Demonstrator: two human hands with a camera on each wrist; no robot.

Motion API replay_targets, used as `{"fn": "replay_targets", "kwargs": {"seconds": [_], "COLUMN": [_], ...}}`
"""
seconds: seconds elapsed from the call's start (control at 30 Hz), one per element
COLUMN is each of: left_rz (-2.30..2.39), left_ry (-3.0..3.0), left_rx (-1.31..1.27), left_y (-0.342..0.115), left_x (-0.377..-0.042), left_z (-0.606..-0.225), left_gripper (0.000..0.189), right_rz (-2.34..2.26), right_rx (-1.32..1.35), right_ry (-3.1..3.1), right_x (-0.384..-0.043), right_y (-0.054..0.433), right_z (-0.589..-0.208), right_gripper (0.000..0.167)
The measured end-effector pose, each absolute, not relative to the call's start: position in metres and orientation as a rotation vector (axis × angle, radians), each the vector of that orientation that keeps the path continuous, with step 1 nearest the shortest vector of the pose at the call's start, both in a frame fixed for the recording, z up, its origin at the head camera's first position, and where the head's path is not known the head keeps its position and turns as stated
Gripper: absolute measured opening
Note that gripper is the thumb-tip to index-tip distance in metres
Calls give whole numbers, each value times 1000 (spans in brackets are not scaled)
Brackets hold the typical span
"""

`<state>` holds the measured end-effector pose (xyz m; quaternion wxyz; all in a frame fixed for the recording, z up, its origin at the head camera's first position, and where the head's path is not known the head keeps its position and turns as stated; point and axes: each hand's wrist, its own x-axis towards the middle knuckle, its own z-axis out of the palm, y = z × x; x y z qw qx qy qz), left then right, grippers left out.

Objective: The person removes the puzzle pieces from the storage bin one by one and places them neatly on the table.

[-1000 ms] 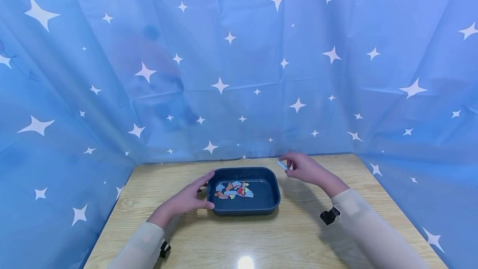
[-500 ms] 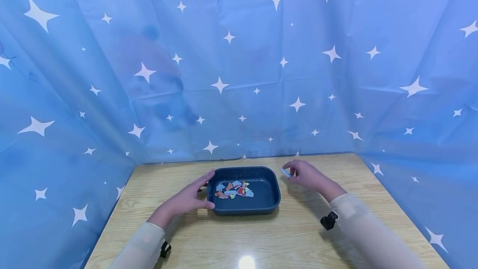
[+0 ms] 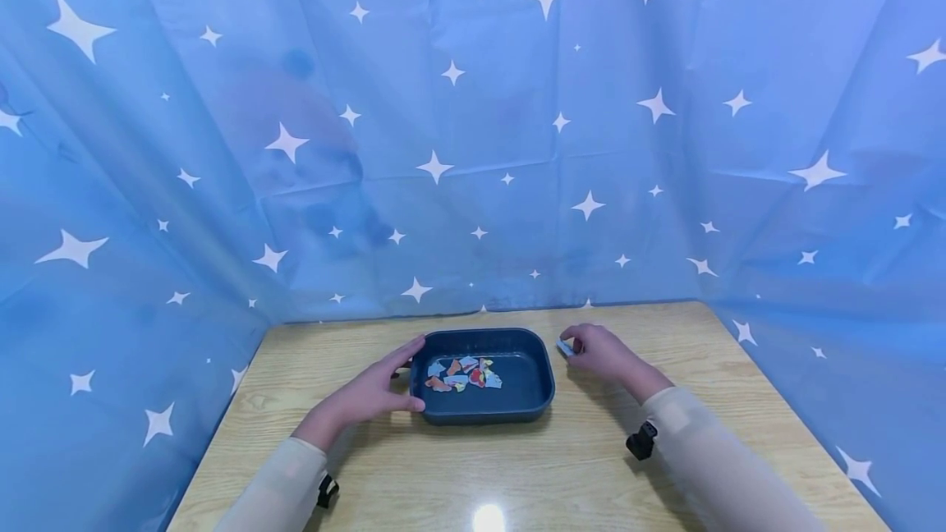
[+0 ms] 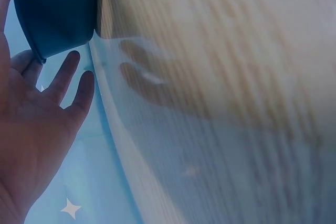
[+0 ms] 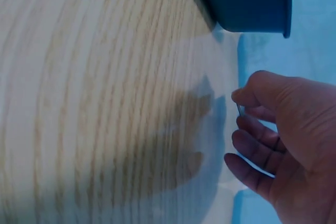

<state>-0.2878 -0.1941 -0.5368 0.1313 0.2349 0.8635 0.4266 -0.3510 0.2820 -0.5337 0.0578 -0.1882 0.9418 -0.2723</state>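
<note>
Blue piece [image 3: 565,348] is pinched by the right hand [image 3: 602,352] at the tray's [image 3: 520,398] two o'clock, spread left hand [image 3: 369,394] touching its nine.

Got scraps [image 3: 458,381] in the tray [image 3: 521,380] on the table [image 3: 443,479]! Got left hand [image 3: 372,388] left, right hand [image 3: 603,353] right, curtain [image 3: 502,130] behind.

Booth-like setting: starry blue drapes [image 3: 502,130] behind, beside wood-grain table [image 3: 562,466]

Both wrist views crop the tray [image 4: 58,9] (loose pieces [image 3: 456,381] hidden inside).
</note>
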Motion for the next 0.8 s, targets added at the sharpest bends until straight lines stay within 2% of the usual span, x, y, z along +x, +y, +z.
{"fn": "replay_targets", "kwargs": {"seconds": [0.8], "left_rz": [1215], "left_ry": [2536], "left_rx": [682], "left_y": [-195], "left_x": [-291], "left_z": [-541], "left_gripper": [107], "right_rz": [-930], "right_rx": [-531], "right_ry": [2834], "right_x": [-352], "right_y": [278], "right_z": [-545], "right_gripper": [43]}}
